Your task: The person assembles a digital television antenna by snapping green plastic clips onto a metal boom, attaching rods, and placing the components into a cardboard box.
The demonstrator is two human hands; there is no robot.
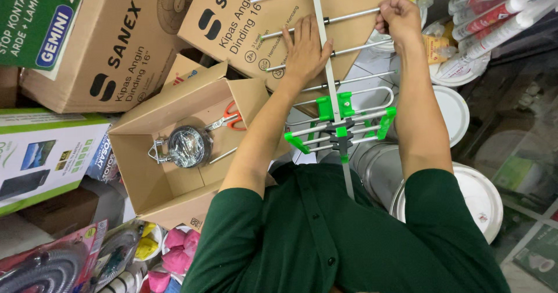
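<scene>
Cardboard boxes and white paint buckets (481, 197) crowd the floor around a metal antenna (332, 92) with green plastic clips. Left hand (306, 50) lies open, flat across the antenna's rods; right hand (400, 15) is closed on a rod's tip. Left of the antenna, an open box (139, 171) holds orange-handled pliers (228, 119) — and a cable coil (188, 146).

My head camera looks straight down my chest, close over my forearms; my green shirt (325, 235) fills six o'clock, stacked cardboard boxes (116, 49) lie at eleven.
</scene>
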